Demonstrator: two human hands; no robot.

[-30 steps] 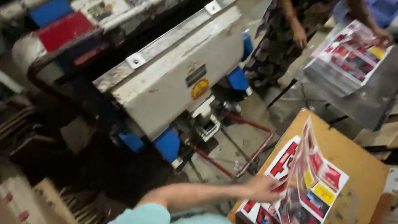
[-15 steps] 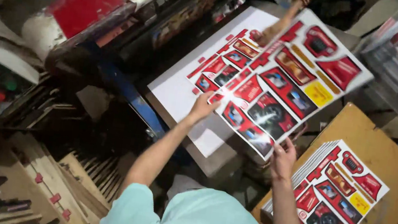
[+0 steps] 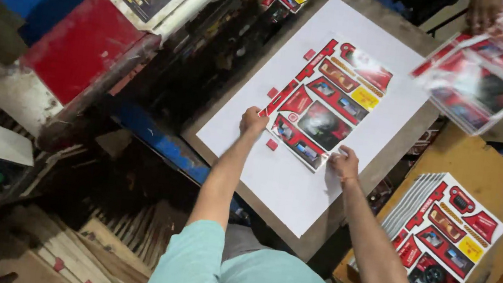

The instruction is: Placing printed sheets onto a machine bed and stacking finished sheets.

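Left hand (image 3: pixel 253 122) sits curled, fingertips pressing the near-left corner of the red printed sheet (image 3: pixel 326 106), which lies flat on the white board (image 3: pixel 273 176). Right hand (image 3: pixel 344 164) is loosely bent, fingers down on the sheet's near-right corner. Off to the right, a stack of printed sheets (image 3: pixel 445 229) rests on a wooden table (image 3: pixel 502 185).

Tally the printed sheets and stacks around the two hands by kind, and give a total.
Single printed sheet under the left hand and right hand, on the white board: 1
Stacks of printed sheets, on the wooden table and top right: 2
Total: 3
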